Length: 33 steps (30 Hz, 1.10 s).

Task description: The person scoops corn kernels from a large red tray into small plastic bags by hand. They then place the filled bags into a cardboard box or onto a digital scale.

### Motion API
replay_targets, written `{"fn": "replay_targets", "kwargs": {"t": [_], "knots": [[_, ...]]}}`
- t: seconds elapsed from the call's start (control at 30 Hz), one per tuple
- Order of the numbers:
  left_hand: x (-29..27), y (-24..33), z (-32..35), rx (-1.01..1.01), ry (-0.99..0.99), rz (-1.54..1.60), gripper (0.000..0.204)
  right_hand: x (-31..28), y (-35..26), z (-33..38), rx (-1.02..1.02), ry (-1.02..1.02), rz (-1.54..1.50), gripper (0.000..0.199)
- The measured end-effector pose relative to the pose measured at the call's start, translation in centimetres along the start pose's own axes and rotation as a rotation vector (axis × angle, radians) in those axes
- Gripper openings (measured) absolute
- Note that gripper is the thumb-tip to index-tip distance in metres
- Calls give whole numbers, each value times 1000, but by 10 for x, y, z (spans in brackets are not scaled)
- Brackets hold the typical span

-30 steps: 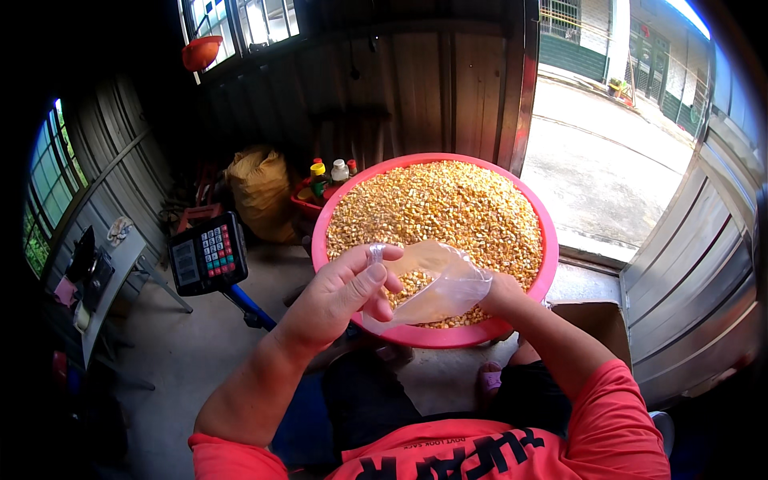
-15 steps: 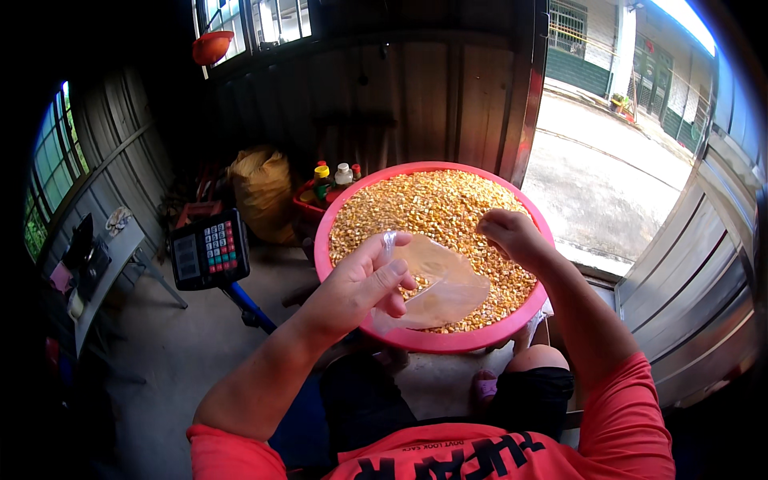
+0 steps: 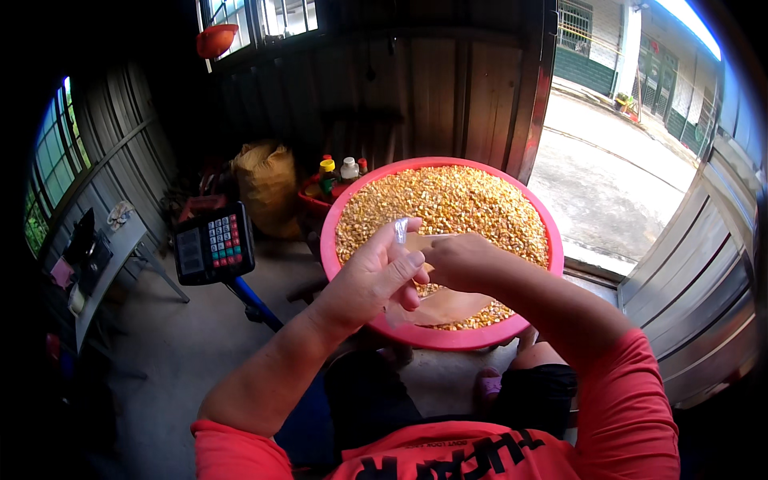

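A wide pink basin [image 3: 344, 216] heaped with yellow corn kernels [image 3: 456, 204] sits in front of me. My left hand [image 3: 372, 276] pinches the upper edge of a clear plastic bag [image 3: 440, 304] that hangs over the basin's near rim. My right hand [image 3: 456, 260] is closed at the bag's mouth, right beside the left fingers. The bag looks limp, and what it contains is hard to make out.
A weighing scale with a coloured keypad [image 3: 214, 244] stands on a blue post at left. Behind the basin are a tan sack [image 3: 268, 184], bottles [image 3: 340, 170] in a red tub and a wooden wall. A small table [image 3: 104, 256] is far left; an open doorway at right leads outside.
My right hand let go of the bag's side, reached over the corn, and has come back to the bag's mouth. The left hand kept its grip on the bag.
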State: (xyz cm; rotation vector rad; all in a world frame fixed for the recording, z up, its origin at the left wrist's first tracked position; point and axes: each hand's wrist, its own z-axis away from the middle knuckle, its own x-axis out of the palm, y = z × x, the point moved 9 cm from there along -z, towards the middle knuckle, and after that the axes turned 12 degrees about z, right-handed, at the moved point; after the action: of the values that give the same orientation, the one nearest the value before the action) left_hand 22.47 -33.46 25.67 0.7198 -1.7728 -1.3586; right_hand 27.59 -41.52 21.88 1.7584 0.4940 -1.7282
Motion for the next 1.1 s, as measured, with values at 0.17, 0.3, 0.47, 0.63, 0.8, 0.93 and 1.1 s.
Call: {"fn": "replay_targets", "kwargs": {"t": [0.17, 0.3, 0.47, 0.63, 0.8, 0.93, 1.1], "knots": [[-1, -1, -4, 36, -13, 15, 45, 20, 13, 32, -52, -218, 300, 22], [-2, -2, -5, 18, 27, 84, 30, 19, 36, 41, -47, -210, 410, 11], [-23, 17, -9, 219, 125, -30, 12, -45, 84, 52, 70, 356, -748, 8], [-40, 34, -17, 444, 174, -115, 15, -62, 117, 72, 187, 492, -1113, 9], [-34, 26, -29, 427, 118, 110, 33, -69, 115, 77, 201, 606, -1146, 9], [-31, 30, -37, 418, 93, 63, 47, -83, 116, 79, 173, 691, -1145, 10], [-26, 37, -49, 404, 63, -63, 53, -94, 127, 84, 209, 739, -1123, 11]]}}
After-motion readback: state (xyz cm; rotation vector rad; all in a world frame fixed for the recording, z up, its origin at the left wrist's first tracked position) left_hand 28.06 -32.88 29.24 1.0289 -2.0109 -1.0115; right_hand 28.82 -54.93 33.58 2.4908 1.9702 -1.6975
